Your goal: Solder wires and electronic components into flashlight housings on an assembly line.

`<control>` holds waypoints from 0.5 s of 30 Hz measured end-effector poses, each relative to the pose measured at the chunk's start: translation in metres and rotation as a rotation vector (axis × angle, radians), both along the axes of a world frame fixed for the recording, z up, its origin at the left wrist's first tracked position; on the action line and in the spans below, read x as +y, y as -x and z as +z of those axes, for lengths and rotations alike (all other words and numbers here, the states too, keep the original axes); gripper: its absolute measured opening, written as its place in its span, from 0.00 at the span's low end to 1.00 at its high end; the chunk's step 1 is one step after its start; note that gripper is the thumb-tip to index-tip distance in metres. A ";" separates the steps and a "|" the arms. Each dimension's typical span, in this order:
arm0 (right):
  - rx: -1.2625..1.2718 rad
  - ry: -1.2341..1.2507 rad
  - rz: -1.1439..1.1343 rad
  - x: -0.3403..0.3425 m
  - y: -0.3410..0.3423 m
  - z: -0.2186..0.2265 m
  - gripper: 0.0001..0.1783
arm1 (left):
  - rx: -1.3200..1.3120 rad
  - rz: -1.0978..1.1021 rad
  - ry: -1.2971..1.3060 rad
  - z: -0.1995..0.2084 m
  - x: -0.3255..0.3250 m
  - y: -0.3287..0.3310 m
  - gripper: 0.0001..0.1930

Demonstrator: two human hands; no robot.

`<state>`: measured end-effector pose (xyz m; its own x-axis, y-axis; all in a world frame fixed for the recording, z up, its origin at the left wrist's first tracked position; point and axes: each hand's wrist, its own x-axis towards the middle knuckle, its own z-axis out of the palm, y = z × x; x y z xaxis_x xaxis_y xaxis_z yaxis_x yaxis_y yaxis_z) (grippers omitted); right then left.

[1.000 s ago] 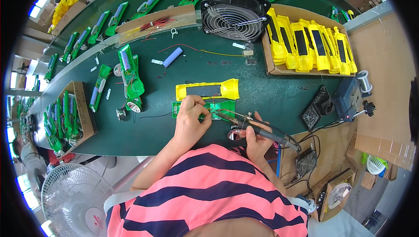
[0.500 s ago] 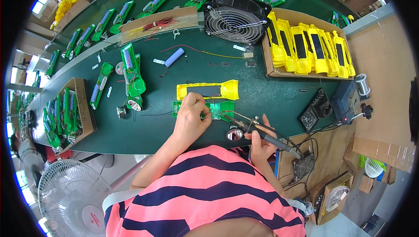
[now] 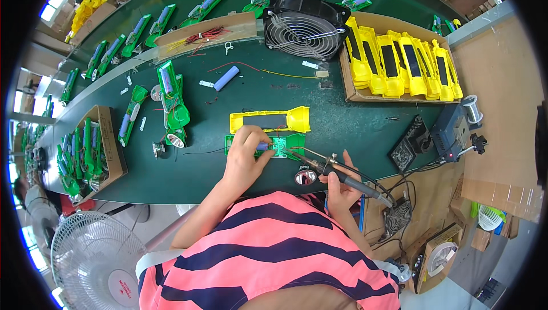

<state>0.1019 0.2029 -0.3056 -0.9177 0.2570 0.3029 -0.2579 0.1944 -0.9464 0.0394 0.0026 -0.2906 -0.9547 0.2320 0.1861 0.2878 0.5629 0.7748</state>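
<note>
My left hand (image 3: 244,155) is closed in a pinch over the green flashlight housing half (image 3: 295,140). Part of a blue battery cell (image 3: 262,146) shows between its thumb and finger; whatever the fingertips grip is too small to tell. In my right hand (image 3: 341,191) is a soldering iron (image 3: 355,183) with a thin curved metal tube alongside. Its tip points at the green circuit board (image 3: 279,147) in the housing. Just beyond lies a yellow housing half (image 3: 298,119) with a dark panel. A round reflector (image 3: 305,176) sits near the iron.
A black fan (image 3: 305,27) stands at the back beside a carton (image 3: 394,100) of yellow housings. The soldering station (image 3: 448,133) and a solder spool (image 3: 471,107) are on the right. Green assemblies fill a box (image 3: 116,156) at left; a loose battery (image 3: 227,78) lies mid-table.
My left hand has shifted slightly, and the blue cell now shows between its fingers. The iron stays nearly where it was, at the board. The whole view has moved a little.
</note>
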 end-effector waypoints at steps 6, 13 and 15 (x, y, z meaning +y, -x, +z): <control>0.022 0.012 0.026 0.003 0.002 0.000 0.08 | 0.093 0.241 0.531 0.019 -0.045 -0.020 0.16; -0.067 0.040 0.133 0.006 0.004 -0.003 0.11 | 0.306 0.149 0.458 0.021 -0.035 -0.018 0.18; -0.060 0.014 0.134 0.009 0.004 -0.003 0.11 | 0.465 0.046 0.297 0.017 -0.023 -0.017 0.20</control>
